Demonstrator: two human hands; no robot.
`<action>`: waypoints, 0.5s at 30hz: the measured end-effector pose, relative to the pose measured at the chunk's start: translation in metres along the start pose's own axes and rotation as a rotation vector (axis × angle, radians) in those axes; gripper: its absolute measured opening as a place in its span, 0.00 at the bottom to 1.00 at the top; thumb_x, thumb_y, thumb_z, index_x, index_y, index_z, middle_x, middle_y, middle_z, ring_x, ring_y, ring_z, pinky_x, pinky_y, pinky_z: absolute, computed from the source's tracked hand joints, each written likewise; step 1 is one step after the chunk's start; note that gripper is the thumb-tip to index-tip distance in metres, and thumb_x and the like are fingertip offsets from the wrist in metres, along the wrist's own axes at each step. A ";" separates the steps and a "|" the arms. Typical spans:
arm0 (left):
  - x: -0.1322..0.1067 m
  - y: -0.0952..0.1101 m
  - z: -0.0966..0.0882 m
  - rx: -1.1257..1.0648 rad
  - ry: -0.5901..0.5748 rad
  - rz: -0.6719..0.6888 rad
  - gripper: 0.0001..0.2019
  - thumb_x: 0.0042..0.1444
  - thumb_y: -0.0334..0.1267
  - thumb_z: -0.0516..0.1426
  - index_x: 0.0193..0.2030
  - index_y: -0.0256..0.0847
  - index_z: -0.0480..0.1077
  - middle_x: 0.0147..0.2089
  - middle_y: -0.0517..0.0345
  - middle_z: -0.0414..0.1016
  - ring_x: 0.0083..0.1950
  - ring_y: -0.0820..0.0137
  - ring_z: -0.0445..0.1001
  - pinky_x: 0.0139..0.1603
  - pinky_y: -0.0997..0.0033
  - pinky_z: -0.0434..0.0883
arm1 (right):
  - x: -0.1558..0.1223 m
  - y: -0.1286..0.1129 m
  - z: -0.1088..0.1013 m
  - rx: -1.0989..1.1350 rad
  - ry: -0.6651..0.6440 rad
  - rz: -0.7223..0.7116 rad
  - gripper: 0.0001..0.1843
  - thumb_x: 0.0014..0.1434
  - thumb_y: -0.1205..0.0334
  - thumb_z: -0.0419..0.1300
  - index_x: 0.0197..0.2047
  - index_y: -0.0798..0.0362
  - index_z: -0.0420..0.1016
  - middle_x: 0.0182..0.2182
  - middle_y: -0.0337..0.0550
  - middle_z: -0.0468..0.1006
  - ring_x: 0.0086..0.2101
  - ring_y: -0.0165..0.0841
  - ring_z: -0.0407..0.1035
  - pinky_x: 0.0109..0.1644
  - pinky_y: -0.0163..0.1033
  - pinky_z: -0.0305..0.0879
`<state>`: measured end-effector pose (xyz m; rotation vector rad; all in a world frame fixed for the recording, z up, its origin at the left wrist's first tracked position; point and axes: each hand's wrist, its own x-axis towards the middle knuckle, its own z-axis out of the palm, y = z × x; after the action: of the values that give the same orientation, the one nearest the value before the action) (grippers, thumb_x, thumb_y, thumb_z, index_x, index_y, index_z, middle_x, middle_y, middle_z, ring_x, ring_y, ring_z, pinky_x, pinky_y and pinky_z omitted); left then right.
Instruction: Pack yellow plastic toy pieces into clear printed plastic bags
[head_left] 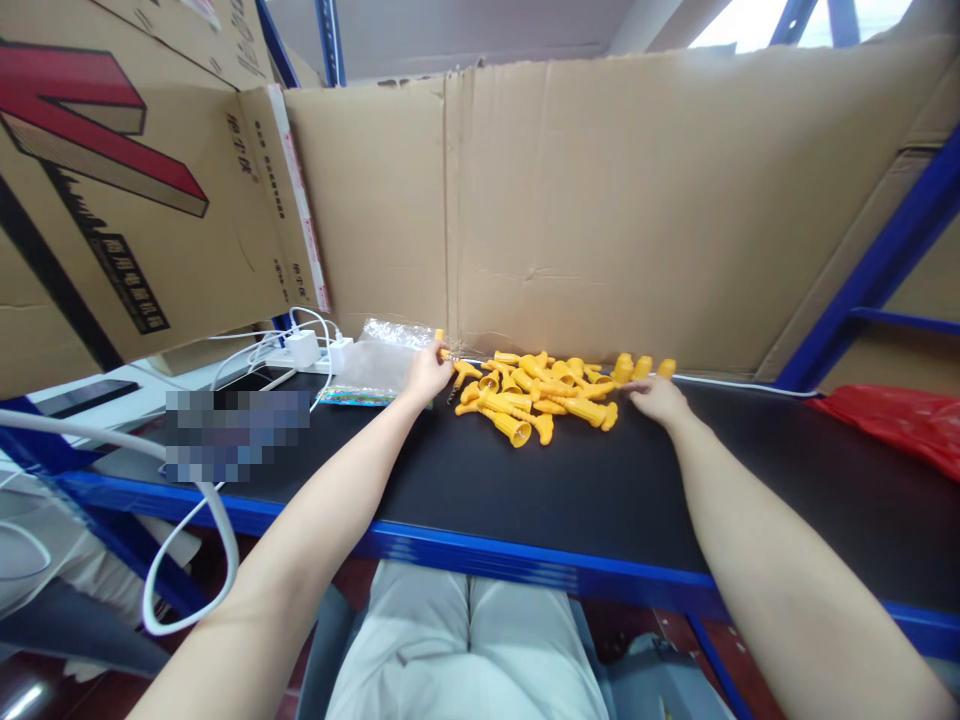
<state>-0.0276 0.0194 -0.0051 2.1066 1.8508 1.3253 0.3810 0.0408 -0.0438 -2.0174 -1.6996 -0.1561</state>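
Several yellow plastic pieces, cone-shaped sleeves [511, 428] and T-handled corkscrews [466, 369], lie in a loose pile on the black tabletop. At the pile's left end my left hand [430, 372] is closed on a yellow corkscrew [440, 336], whose handle shows above the fingers; the rest is partly hidden. My right hand [661, 400] is at the right end, fingers stretched out towards the pile. Its fingertips are by the foot of an upright yellow piece [622, 368]; I cannot tell if they touch. Another upright yellow piece [666, 369] stands just behind that hand.
A clear plastic bag [375, 362] lies left of my left hand, near white chargers [303, 348] and cables. Cardboard [600, 210] walls the back, and a printed carton [150, 200] stands left. A red bag [892, 420] lies right. The table has a blue front edge [525, 565].
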 end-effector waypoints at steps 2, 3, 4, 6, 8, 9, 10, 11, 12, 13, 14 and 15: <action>0.001 -0.002 0.003 -0.031 -0.002 -0.009 0.16 0.51 0.34 0.52 0.48 0.37 0.67 0.34 0.54 0.73 0.37 0.68 0.71 0.40 0.70 0.66 | -0.002 -0.003 -0.004 -0.003 -0.072 0.060 0.17 0.50 0.61 0.52 0.42 0.47 0.77 0.50 0.46 0.70 0.50 0.47 0.62 0.49 0.54 0.60; 0.002 -0.003 0.004 -0.045 -0.005 -0.016 0.18 0.51 0.34 0.53 0.49 0.37 0.66 0.35 0.54 0.72 0.37 0.68 0.71 0.41 0.69 0.67 | -0.004 -0.005 -0.005 -0.003 -0.092 0.083 0.18 0.50 0.60 0.52 0.43 0.46 0.77 0.51 0.46 0.69 0.52 0.48 0.61 0.50 0.56 0.59; 0.002 -0.003 0.005 -0.058 -0.008 -0.023 0.18 0.51 0.34 0.53 0.51 0.37 0.65 0.36 0.54 0.72 0.38 0.68 0.71 0.42 0.69 0.67 | -0.005 -0.006 -0.007 -0.002 -0.095 0.094 0.18 0.50 0.60 0.52 0.44 0.47 0.76 0.51 0.46 0.69 0.52 0.49 0.60 0.50 0.57 0.59; 0.002 -0.003 0.006 -0.084 -0.016 -0.037 0.19 0.52 0.34 0.52 0.52 0.36 0.63 0.38 0.53 0.72 0.39 0.67 0.70 0.44 0.68 0.67 | -0.006 -0.007 -0.009 0.006 -0.092 0.102 0.19 0.50 0.60 0.52 0.44 0.48 0.76 0.50 0.48 0.70 0.51 0.50 0.61 0.50 0.58 0.59; 0.002 -0.002 0.006 -0.111 -0.027 -0.041 0.18 0.54 0.35 0.51 0.52 0.36 0.63 0.39 0.51 0.72 0.40 0.67 0.70 0.45 0.67 0.66 | -0.007 -0.008 -0.009 0.014 -0.081 0.092 0.19 0.50 0.61 0.52 0.43 0.48 0.77 0.49 0.48 0.71 0.51 0.48 0.62 0.50 0.57 0.59; 0.001 -0.002 0.006 -0.125 -0.033 -0.041 0.17 0.55 0.35 0.51 0.52 0.36 0.63 0.39 0.51 0.72 0.40 0.67 0.70 0.45 0.66 0.66 | -0.007 -0.008 -0.009 0.013 -0.074 0.082 0.18 0.50 0.61 0.52 0.43 0.48 0.77 0.49 0.47 0.71 0.50 0.47 0.62 0.50 0.56 0.59; 0.001 -0.001 0.005 -0.138 -0.038 -0.040 0.16 0.55 0.35 0.50 0.51 0.36 0.63 0.39 0.51 0.72 0.40 0.67 0.71 0.45 0.66 0.66 | -0.007 -0.009 -0.009 0.009 -0.067 0.068 0.18 0.51 0.61 0.51 0.43 0.48 0.77 0.49 0.47 0.71 0.50 0.47 0.62 0.50 0.56 0.60; 0.001 0.000 0.005 -0.154 -0.043 -0.037 0.15 0.56 0.36 0.50 0.50 0.36 0.64 0.39 0.51 0.72 0.40 0.67 0.71 0.45 0.66 0.66 | -0.007 -0.010 -0.009 0.005 -0.064 0.053 0.18 0.51 0.61 0.50 0.43 0.47 0.77 0.50 0.46 0.70 0.51 0.46 0.62 0.50 0.55 0.60; 0.001 0.000 0.005 -0.171 -0.047 -0.035 0.14 0.57 0.36 0.49 0.49 0.37 0.65 0.38 0.51 0.72 0.39 0.67 0.71 0.44 0.66 0.67 | -0.007 -0.011 -0.009 -0.002 -0.064 0.038 0.19 0.52 0.60 0.50 0.44 0.46 0.76 0.50 0.46 0.69 0.51 0.45 0.61 0.50 0.55 0.59; 0.000 0.001 0.005 -0.190 -0.050 -0.034 0.13 0.57 0.36 0.49 0.48 0.37 0.65 0.37 0.51 0.72 0.38 0.67 0.71 0.44 0.66 0.67 | -0.008 -0.013 -0.009 -0.011 -0.070 0.028 0.19 0.53 0.59 0.49 0.45 0.45 0.76 0.51 0.45 0.69 0.52 0.46 0.61 0.50 0.55 0.59; 0.000 0.001 0.005 -0.208 -0.052 -0.033 0.13 0.58 0.36 0.48 0.47 0.38 0.65 0.36 0.52 0.73 0.38 0.68 0.71 0.43 0.67 0.67 | -0.008 -0.015 -0.010 -0.023 -0.080 0.022 0.20 0.54 0.57 0.49 0.46 0.45 0.75 0.52 0.46 0.68 0.52 0.46 0.60 0.51 0.56 0.58; 0.000 0.001 0.005 -0.225 -0.053 -0.033 0.12 0.58 0.36 0.48 0.47 0.38 0.66 0.36 0.52 0.73 0.38 0.68 0.71 0.43 0.67 0.67 | -0.009 -0.017 -0.010 -0.041 -0.091 0.019 0.20 0.54 0.56 0.49 0.47 0.44 0.75 0.53 0.46 0.67 0.53 0.47 0.59 0.51 0.57 0.58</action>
<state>-0.0240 0.0215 -0.0072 1.9695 1.6241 1.3831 0.3656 0.0303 -0.0332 -2.0984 -1.7451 -0.0950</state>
